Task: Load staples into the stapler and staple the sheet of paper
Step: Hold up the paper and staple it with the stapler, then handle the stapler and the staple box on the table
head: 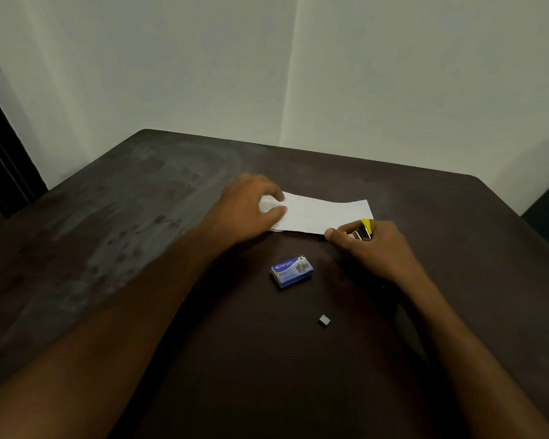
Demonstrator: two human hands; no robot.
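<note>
Stapler (363,230), small with a yellow top and a shiny metal body, sits in the grip of the right hand (376,248) at the near right corner of the paper (325,215). Only its front part shows between the curled fingers; whether its mouth is over the paper's edge or just beside it cannot be told. The right thumb reaches along the near edge of the sheet.

The paper is a white strip lying flat on the table (140,217), its long side running left to right, with the right end slightly lifted or curled. The left hand (251,210) closes on the left end of the sheet, thumb below and fingers above, and that end bends up between them.

Nearer to the person, between the two forearms, lies a small blue and white staple box (292,271) with printing on its lid, flat on the table and apart from the paper. Closer still, and a little to the right, rests a small grey block (324,320), too small to tell clearly, though it looks like a short strip of staples.

The table is dark brown with pale scuffed patches on its left half. Behind it stands a plain light wall (267,58).
</note>
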